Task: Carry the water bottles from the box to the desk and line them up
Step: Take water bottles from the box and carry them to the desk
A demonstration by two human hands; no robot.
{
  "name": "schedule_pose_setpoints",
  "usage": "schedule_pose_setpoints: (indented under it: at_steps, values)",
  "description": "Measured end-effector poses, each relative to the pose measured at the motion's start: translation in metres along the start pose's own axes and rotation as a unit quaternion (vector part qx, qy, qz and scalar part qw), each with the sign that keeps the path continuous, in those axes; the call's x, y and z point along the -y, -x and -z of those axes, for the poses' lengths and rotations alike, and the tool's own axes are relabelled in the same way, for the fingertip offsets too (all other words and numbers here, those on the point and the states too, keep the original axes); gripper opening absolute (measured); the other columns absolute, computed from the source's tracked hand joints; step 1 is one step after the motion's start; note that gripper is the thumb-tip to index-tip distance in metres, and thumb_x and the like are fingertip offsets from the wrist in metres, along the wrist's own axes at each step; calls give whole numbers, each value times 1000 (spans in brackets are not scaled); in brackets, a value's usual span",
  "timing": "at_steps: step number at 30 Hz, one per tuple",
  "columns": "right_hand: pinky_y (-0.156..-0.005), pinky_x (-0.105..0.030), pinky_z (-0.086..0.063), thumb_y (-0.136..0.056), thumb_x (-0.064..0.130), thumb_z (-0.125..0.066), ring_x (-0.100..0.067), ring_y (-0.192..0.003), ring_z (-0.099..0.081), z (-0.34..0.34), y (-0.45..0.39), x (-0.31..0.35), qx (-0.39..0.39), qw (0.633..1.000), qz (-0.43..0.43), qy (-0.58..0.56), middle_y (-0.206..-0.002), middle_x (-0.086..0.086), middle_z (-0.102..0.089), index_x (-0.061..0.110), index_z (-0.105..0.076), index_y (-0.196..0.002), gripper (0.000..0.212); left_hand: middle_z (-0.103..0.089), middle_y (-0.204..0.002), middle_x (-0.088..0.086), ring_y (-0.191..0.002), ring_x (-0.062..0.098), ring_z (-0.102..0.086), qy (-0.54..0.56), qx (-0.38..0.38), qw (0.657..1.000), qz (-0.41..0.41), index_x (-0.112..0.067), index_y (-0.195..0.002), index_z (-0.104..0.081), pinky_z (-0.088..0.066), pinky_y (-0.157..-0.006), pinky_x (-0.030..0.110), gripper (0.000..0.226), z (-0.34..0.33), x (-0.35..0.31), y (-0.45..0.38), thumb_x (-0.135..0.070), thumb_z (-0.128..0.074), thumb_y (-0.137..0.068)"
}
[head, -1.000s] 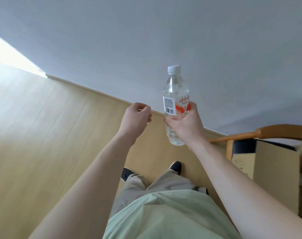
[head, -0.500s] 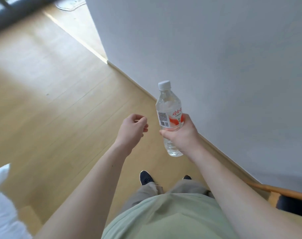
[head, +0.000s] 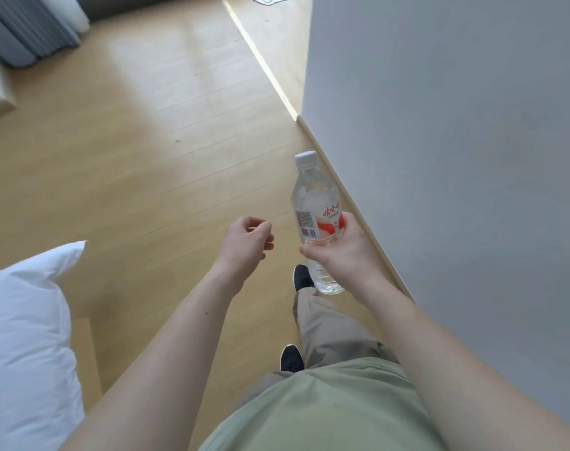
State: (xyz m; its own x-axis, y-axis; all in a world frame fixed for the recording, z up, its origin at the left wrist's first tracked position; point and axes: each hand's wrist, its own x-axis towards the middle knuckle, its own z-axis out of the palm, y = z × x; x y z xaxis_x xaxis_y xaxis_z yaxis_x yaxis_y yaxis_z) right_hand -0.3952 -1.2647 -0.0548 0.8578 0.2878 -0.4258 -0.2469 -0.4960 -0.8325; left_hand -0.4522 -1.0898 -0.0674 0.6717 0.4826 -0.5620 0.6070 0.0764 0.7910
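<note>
A person's right hand (head: 340, 252) grips a clear water bottle (head: 317, 209) around its lower half, fingers wrapped over the red-and-white label and thumb pressed across the front, the white cap (head: 305, 157) pointing up and slightly away from the body. The bottle hangs in the air above a pale wooden floor (head: 147, 151), close beside a grey wall (head: 456, 157) that fills the right side of the view and ends at a corner further ahead, where a bright strip of light runs along the boards. The left hand (head: 248, 244) floats empty just to the left of the bottle, fingers loosely curled inward toward the palm, apart from the plastic. Below the hands, two dark shoes (head: 301, 276) show in mid-stride, one ahead of the other, under beige trousers (head: 329, 330) and a light green shirt (head: 326, 408). White bedding (head: 26, 336) bulges in at the lower left, its edge near the walker's path, with a strip of light wood showing beside it. Grey pleated curtains (head: 26, 30) hang at the upper left, and something white lies on the floor at the top edge, too cut off to identify.
</note>
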Motion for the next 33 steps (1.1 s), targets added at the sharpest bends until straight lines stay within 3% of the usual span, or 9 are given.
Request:
schedule_pose_setpoints:
  at_steps: [4,9,17,24,33]
  values:
    - [-90,-31,-54,-72,28,-89,-9,-105,-66,-19,-64,33,47,999,14,19,-114,11,-68,28,-56,-122,60,-71,-97,5,-87,19,-69,20,-35,999,21,-18,-102,-62,-56,-84,39,10,19,-25,-56,-26,-55,-103]
    - [-76,-18,-47,-72,30,-88,-4,-102,-64,-35,-143,81,104,993,32,42,-111,15,-67,32,-54,-118,57,-72,-97,5,-87,19,-70,38,-78,995,43,-19,-99,-62,-56,-83,38,10,40,-65,-116,-27,-56,-103]
    - [-89,-33,-54,-71,29,-89,-10,-104,-65,-72,-239,150,162,983,51,75,-111,12,-67,30,-55,-118,58,-72,-96,4,-88,19,-71,84,-161,981,68,-22,-99,-63,-57,-85,41,11,94,-92,-175,-28,-56,-103]
    - [-77,-23,-49,-71,28,-88,-5,-100,-63,-137,-299,199,210,970,75,94,-109,13,-66,30,-54,-117,58,-72,-96,2,-88,18,-72,119,-206,968,80,-21,-101,-65,-58,-82,37,11,159,-99,-226,-27,-56,-103]
    - [-89,-33,-53,-73,28,-86,-11,-105,-63,-258,-359,279,248,953,96,144,-112,11,-66,29,-52,-120,58,-71,-94,1,-87,18,-71,159,-233,955,92,-19,-102,-65,-58,-83,37,12,284,-110,-309,-27,-56,-103]
